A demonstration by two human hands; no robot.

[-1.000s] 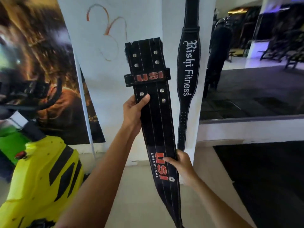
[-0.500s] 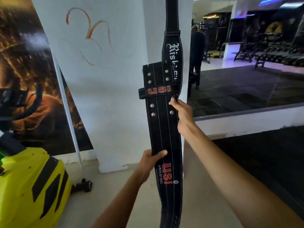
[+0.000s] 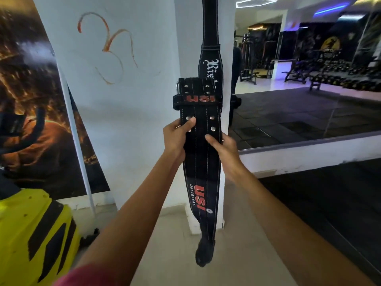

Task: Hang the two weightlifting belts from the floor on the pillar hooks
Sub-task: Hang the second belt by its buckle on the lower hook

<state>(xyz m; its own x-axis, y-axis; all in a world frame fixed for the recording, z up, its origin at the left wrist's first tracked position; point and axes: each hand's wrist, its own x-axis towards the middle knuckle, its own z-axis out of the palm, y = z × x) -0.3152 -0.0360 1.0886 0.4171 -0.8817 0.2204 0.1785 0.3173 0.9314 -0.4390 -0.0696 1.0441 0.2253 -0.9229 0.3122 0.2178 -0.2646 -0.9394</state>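
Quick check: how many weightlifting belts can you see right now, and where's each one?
2. The USI belt is held upright in front of the pillar, left hand and right hand gripping its edges. The Rishi Fitness belt hangs on the pillar behind it, lower part hidden.

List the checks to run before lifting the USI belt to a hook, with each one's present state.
1. Left hand grips the USI belt: ok.
2. Right hand grips its other edge: ok.
3. Buckle end is on top: ok.
4. Rishi Fitness belt already hangs on the pillar: ok.
5. Free hook in sight: cannot tell, none shows in frame.
6. Tail clear of the floor: ok.
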